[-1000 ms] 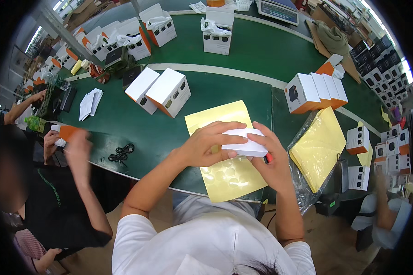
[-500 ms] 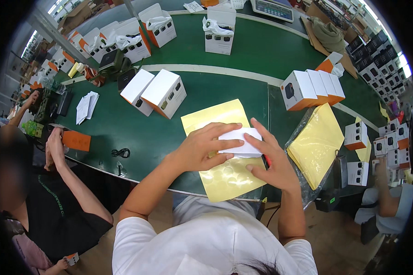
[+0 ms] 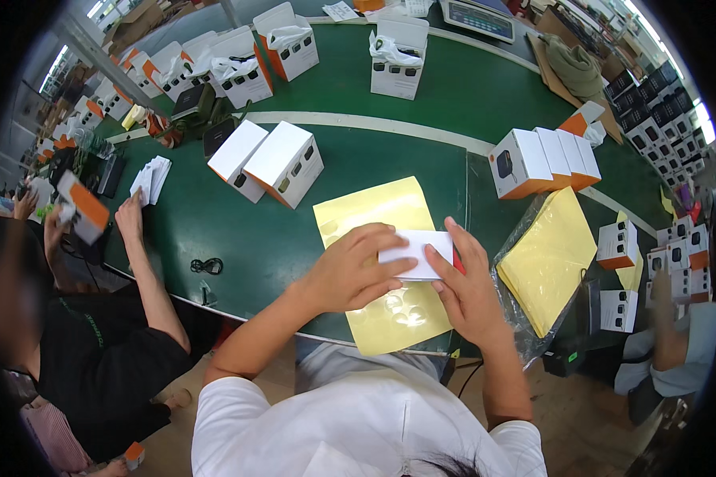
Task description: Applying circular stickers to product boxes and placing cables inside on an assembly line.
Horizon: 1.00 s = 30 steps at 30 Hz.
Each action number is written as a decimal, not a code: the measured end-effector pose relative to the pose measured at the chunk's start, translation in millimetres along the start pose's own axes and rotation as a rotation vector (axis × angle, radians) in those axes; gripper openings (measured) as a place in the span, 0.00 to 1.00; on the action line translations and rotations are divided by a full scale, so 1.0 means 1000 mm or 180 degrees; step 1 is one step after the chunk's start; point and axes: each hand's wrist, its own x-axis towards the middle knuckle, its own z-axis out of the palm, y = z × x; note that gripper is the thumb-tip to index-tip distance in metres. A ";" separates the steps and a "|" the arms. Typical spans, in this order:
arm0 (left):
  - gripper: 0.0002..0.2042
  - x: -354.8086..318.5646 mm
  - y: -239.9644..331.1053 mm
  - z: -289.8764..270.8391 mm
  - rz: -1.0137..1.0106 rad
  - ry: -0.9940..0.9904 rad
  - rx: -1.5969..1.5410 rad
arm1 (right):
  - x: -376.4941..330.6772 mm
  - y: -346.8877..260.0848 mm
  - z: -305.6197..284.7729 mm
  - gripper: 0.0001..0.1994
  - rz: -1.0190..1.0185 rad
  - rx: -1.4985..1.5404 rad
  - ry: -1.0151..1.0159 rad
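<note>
You see bright, even overhead light on the green worktop (image 3: 334, 151), with soft, short shadows. Fisheye distortion bends its white stripe (image 3: 374, 123), and a black vignette rings the frame. The person at your left edge (image 3: 24, 294) blurs; daylight glares top right.

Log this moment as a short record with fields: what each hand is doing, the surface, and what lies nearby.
Left hand: pressed on the small white box, fingers over its left end
Right hand: gripping the same box from the right
Under the box: yellow sheet with clear round stickers
Surface: green table
To the right: stack of yellow sheets in a clear bag
Behind: two white boxes
</note>
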 end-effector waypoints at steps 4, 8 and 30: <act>0.17 -0.017 -0.016 0.016 0.0413 0.0238 0.0124 | -0.014 0.018 0.031 0.26 -0.0040 0.0486 0.0405; 0.17 -0.021 -0.011 0.016 0.0442 0.0234 0.0548 | -0.021 0.013 0.042 0.23 0.0082 0.0967 0.0803; 0.22 -0.013 -0.044 -0.055 -0.1002 0.1490 0.2290 | -0.026 -0.014 0.057 0.37 0.0651 0.0597 0.0345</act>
